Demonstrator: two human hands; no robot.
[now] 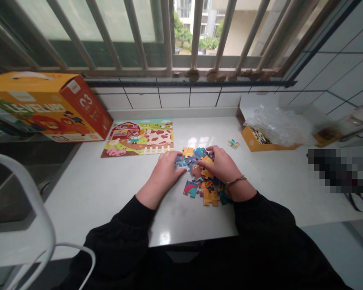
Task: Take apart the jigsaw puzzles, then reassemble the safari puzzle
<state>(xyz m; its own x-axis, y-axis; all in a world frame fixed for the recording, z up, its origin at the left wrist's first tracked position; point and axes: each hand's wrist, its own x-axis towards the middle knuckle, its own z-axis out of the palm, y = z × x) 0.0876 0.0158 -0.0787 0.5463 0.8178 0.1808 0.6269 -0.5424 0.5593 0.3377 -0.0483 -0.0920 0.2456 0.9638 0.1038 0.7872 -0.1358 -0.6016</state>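
Note:
A loose heap of jigsaw puzzle pieces point(210, 196) lies on the countertop in front of me, some yellow, some blue and purple. My left hand point(167, 168) rests at the heap's left edge, thumb and fingers apart and touching the outer pieces. On the other side, my right hand point(220, 164) curves over the pieces, its thumb and forefinger spread and its palm hiding some of them. No piece is seen lifted in either hand. A red and teal puzzle piece point(190, 188) sits at the near left of the heap.
A farm picture puzzle point(139, 137) lies at the back left, beside an orange box point(51, 106). One stray puzzle piece point(233, 143) is right of my hands. An open yellow box point(254, 141) with plastic wrap point(275, 125) stands back right. A sink point(15, 177) is at left.

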